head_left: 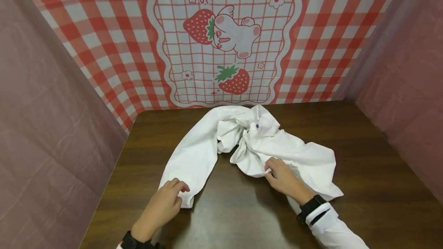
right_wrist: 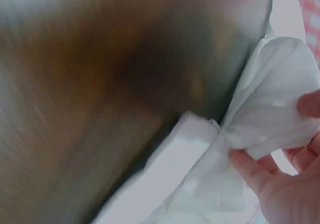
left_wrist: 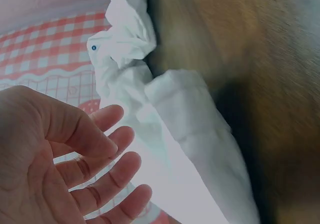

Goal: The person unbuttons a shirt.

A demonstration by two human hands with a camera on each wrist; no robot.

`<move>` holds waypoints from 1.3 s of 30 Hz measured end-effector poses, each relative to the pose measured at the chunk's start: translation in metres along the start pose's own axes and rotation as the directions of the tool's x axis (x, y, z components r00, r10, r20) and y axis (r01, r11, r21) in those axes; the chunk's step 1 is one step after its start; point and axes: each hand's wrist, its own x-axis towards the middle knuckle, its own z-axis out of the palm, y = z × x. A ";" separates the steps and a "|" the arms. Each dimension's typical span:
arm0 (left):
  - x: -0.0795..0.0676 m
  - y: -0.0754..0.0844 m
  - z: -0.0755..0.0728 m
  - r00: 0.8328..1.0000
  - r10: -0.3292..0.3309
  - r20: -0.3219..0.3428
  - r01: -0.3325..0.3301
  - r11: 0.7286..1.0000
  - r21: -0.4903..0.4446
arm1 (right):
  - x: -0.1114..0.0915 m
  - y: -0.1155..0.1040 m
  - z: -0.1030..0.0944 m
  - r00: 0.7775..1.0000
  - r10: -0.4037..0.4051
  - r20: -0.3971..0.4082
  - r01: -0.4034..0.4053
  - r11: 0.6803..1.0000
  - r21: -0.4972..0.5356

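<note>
A crumpled white garment (head_left: 197, 145) with long tube-like parts lies bent in an arch over the table, and a small dark blue button (head_left: 257, 126) shows near its top. My left hand (head_left: 162, 203) is over the hemmed end at the lower left. In the left wrist view its fingers (left_wrist: 122, 169) are loosely bent with no cloth between them. On the other side, my right hand (head_left: 285, 180) pinches the lower edge of the bunched part. The right wrist view shows thumb and fingers on either side of a fold of white cloth (right_wrist: 275, 94).
The dark brown wooden table (head_left: 221, 218) ends at the back against a red-and-white checked strawberry cloth (head_left: 121, 49). Pinkish curtains (head_left: 45, 107) hang at both sides. Black bands (head_left: 311, 208) circle both wrists.
</note>
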 end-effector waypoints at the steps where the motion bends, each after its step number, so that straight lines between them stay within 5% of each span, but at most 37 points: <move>1: 0.002 0.002 0.000 1.000 0.008 -0.004 -0.008 1.000 -0.006 | -0.004 -0.004 0.001 1.000 -0.022 0.013 0.022 1.000 -0.001; 9: 0.025 0.014 0.004 0.994 0.095 -0.058 -0.096 0.995 -0.025 | -0.034 -0.038 0.001 0.978 -0.133 0.164 0.132 0.991 0.018; 18: 0.066 0.036 0.021 0.971 0.203 -0.127 -0.214 0.974 -0.074 | -0.057 -0.054 -0.001 0.920 -0.299 0.255 0.306 0.952 0.012; 25: 0.096 0.065 0.040 0.950 0.301 -0.077 -0.298 0.953 0.052 | -0.071 -0.060 -0.003 0.863 -0.401 0.306 0.427 0.904 -0.018; 28: 0.107 0.078 0.045 0.953 0.302 -0.011 -0.298 0.946 0.123 | -0.075 -0.061 -0.005 0.848 -0.422 0.321 0.451 0.892 -0.020; 35: 0.124 0.104 0.051 0.977 0.192 0.091 -0.210 0.934 0.290 | -0.075 -0.062 -0.010 0.821 -0.474 0.319 0.512 0.858 -0.044; 39: 0.125 0.112 0.047 0.983 0.145 0.114 -0.174 0.933 0.315 | -0.070 -0.063 -0.018 0.832 -0.417 0.366 0.436 0.899 0.031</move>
